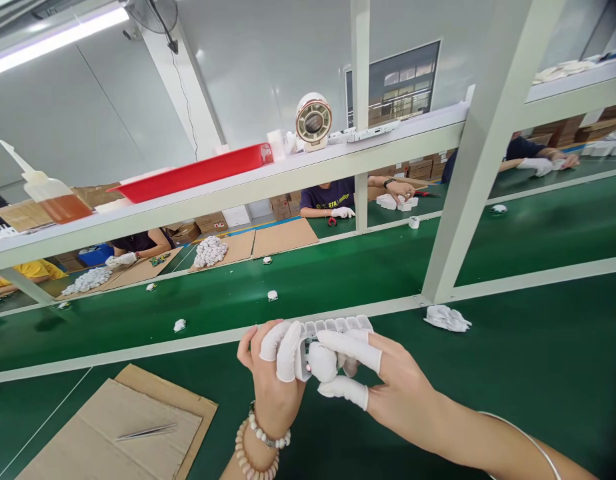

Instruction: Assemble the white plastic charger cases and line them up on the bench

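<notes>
My left hand [278, 363], with white covers on some fingers, grips the left end of a white tray with a row of small compartments [338, 325]. In my right hand [363, 363], also with white finger covers, a rounded white part [323, 362] is pinched between thumb and fingers at the near side of the tray. A bit of green circuit board shows beside the part. Whether the part touches the tray is hidden by my fingers.
Tweezers [147, 432] lie on cardboard [108, 427] at the lower left. White gloves [447, 319] lie by the frame post [488, 153]. Beyond the rail, small white parts [273, 295] sit on the green belt [218, 293]. Other people work across it, beneath a shelf with a red tray [198, 175].
</notes>
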Demonstrator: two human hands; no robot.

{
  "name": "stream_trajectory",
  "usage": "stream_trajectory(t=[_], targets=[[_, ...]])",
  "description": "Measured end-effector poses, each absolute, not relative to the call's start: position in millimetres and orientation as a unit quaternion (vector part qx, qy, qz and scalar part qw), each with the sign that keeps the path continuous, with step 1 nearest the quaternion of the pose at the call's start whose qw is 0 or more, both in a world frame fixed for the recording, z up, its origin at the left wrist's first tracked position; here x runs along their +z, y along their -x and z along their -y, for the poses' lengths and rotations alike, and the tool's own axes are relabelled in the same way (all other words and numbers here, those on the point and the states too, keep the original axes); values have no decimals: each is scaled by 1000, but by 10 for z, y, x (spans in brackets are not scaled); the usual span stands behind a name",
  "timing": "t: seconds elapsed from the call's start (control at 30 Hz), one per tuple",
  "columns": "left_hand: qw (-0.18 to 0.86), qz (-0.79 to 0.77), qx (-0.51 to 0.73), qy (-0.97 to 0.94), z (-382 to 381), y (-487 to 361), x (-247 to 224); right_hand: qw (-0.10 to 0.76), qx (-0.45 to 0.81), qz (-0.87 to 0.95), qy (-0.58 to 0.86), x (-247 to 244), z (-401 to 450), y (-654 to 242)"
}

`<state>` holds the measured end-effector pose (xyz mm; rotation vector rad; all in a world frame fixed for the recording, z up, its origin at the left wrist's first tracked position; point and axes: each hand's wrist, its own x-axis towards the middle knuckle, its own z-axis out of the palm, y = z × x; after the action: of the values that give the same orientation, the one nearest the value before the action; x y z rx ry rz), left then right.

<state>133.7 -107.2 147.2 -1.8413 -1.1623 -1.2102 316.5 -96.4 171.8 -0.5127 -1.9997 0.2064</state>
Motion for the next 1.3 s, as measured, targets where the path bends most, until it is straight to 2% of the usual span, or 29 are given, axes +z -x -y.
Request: stream_trajectory(t=[0.2,0.43,0.67,0.93,1.3], targets=[[314,444,-448,710,1069,-1367,1455,509,41,826,238,1606,973,-3146],[301,440,-453,715,1065,-1370,1453,503,140,806,278,1630,984,-3116],[296,432,-455,720,1062,-1365,1415,518,40,828,211,1649,961,-3112],[298,421,-457,724,1066,-1388,1410,522,-35,824,218,1563,942,-3060],[270,444,-459,720,1015,-1331,1331,495,-58,840,215,1527,915,-2952]])
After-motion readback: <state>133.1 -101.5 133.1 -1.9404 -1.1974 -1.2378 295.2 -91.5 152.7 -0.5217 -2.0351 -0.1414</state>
